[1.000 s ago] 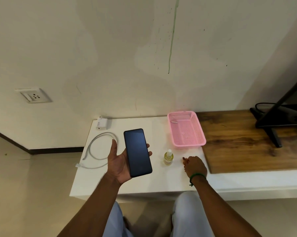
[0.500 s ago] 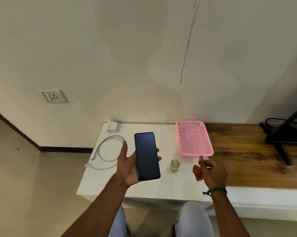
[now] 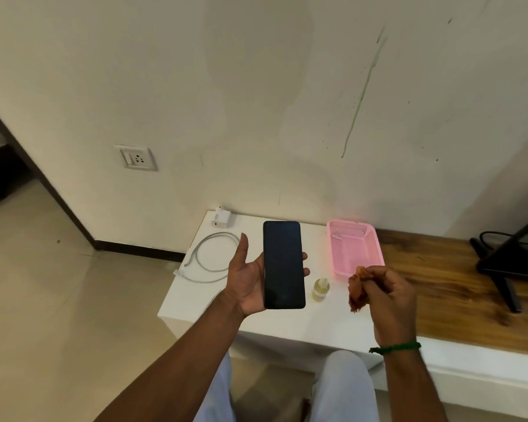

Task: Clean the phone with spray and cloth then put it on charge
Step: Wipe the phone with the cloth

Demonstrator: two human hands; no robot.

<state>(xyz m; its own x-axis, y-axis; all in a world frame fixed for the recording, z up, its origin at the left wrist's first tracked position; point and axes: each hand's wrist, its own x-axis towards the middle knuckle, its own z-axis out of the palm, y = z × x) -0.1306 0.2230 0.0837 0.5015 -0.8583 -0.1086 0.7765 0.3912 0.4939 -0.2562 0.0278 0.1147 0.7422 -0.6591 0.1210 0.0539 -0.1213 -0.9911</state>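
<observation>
**A:** What are the fingers (image 3: 378, 277) of the right hand (image 3: 390, 300) doing?

**B:** They're curled tight round a bunched orange-brown cloth (image 3: 356, 292). A second ago that hand was low on the surface (image 3: 287, 321) near the front edge. Now it's lifted clear, with the cloth hanging from its grip.

**A:** And the left hand (image 3: 247, 278)?

**B:** No change there. The phone (image 3: 283, 264) lies dark screen up in the palm. The fingers are hooked round its right edge and the thumb sticks out free on the left. It's held above the front of the surface, well apart from the cloth.

**A:** Has the spray bottle (image 3: 320, 289) moved?

**B:** No. It stands upright on the surface between the two hands, and neither hand touches it. I can't tell whether the screen is wet.

**A:** So where does that leave the job?

**B:** With the cloth in hand, I'd say wiping comes next, or spraying first if that hasn't happened. Charging is all still to do. The cable (image 3: 195, 251) lies looped near the left edge and isn't in the phone. The charger plug (image 3: 221, 219) sits at the back left corner. The wall socket (image 3: 137, 157) has nothing in it. The pink basket (image 3: 348, 228) stands toward the back edge.
</observation>
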